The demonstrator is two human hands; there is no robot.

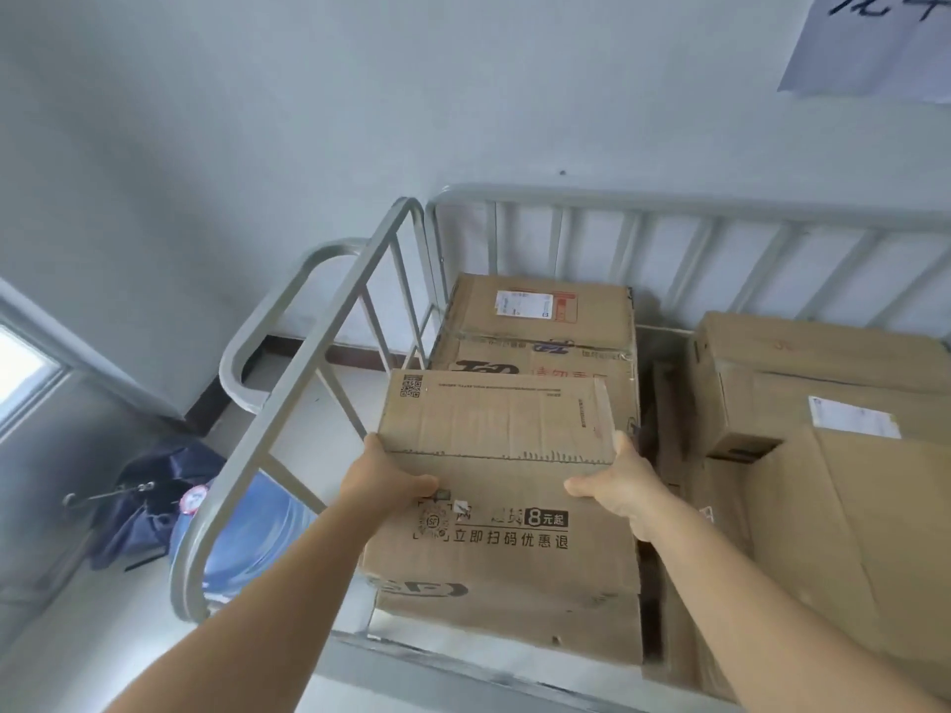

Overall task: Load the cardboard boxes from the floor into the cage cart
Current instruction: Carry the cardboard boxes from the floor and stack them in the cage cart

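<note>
**A:** From the head camera, where does your load stand right now?

**B:** You have one cardboard box (502,450) between your palms, over the near left corner of the cage cart (329,321). Your left hand (383,478) presses its left side, thumb on top; your right hand (620,481) does the same on the right. So each grip is closed on that box, one per side.

**A:** Is it down yet?

**B:** It looks to be resting on, or just above, a lower box (514,614) beneath it; you cannot tell from here whether the weight is off your hands.

**A:** What is already loaded?

**B:** Behind your box sits a taped box with a shipping label (535,321), against the back rail. To the right, well apart from your hands, a labelled box (823,383) lies on a large tilted carton (849,532). By my reading, several boxes are in and the cart is filling, with room left above them below the rail tops.

**A:** And what remains?

**B:** You cannot see any boxes waiting on the floor in this view. Outside the left rail there is only a blue water jug (242,537) and a folded dark umbrella (149,501). Judge the remainder once you look down.
</note>
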